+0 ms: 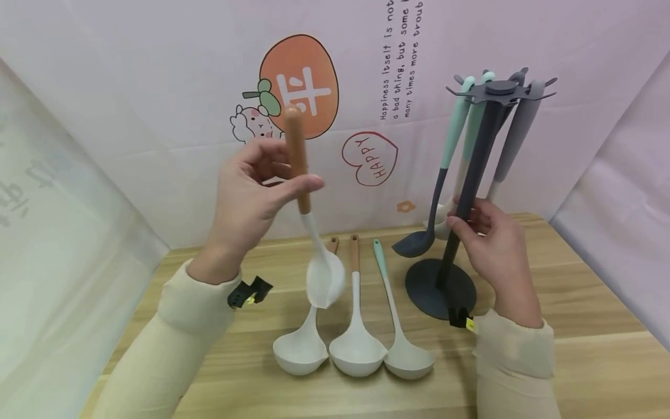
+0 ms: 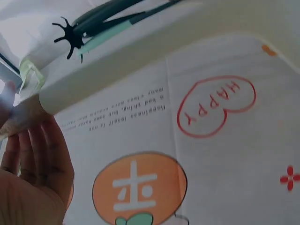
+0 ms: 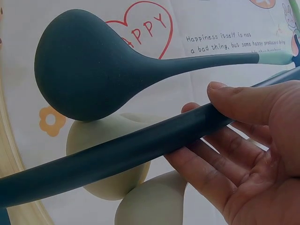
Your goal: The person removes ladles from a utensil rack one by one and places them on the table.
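Observation:
My left hand [image 1: 248, 189] pinches a white ladle [image 1: 325, 278] by its wooden handle [image 1: 296, 157], bowl hanging down and slightly blurred. In the left wrist view the fingers lie round that handle [image 2: 26, 112], and the white shank runs across the picture. My right hand [image 1: 489, 250] grips the post of a black utensil stand [image 1: 448, 247], thumb on one side and fingers on the other. From the stand's hooked top hangs a dark ladle [image 1: 415, 243] with a mint handle, nearest the left. Pale ladles [image 3: 108, 159] hang behind it, partly hidden by the post.
Three pale ladles lie side by side on the wooden table [image 1: 230, 361]: a left one [image 1: 300, 352] and a middle one [image 1: 357, 352] with wooden handles, and a right one [image 1: 409, 361] with a mint handle. A printed white cloth [image 1: 183, 174] hangs behind.

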Action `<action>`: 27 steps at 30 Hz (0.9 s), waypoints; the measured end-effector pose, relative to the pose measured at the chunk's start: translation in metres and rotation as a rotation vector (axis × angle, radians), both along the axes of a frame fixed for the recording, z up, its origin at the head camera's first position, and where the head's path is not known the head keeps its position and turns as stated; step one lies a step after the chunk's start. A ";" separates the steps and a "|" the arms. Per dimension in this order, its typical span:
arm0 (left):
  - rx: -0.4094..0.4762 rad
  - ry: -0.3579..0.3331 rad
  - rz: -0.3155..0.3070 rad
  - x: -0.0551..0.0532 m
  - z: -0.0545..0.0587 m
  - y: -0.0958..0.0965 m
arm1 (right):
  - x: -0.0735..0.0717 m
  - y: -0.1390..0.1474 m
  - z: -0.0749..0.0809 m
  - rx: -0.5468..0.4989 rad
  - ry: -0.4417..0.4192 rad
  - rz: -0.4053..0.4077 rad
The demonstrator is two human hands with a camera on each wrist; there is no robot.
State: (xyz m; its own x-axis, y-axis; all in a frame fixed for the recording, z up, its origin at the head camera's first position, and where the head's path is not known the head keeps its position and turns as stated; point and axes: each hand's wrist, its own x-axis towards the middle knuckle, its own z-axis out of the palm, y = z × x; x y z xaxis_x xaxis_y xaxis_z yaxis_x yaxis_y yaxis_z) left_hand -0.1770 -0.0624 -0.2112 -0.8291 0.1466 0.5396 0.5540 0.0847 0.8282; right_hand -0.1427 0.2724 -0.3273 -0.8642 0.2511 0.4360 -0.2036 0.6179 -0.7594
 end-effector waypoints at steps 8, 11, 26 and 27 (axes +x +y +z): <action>-0.116 0.031 0.217 -0.010 -0.005 -0.036 | -0.001 0.005 0.000 -0.023 -0.011 -0.012; -0.185 -0.006 0.266 -0.016 -0.013 -0.047 | -0.001 0.005 -0.001 -0.031 -0.008 -0.010; -0.519 -0.344 0.277 -0.055 -0.072 -0.086 | -0.002 0.001 -0.001 -0.018 0.016 0.003; -0.540 -0.358 0.269 -0.057 -0.076 -0.086 | -0.003 0.001 -0.001 -0.014 0.016 0.000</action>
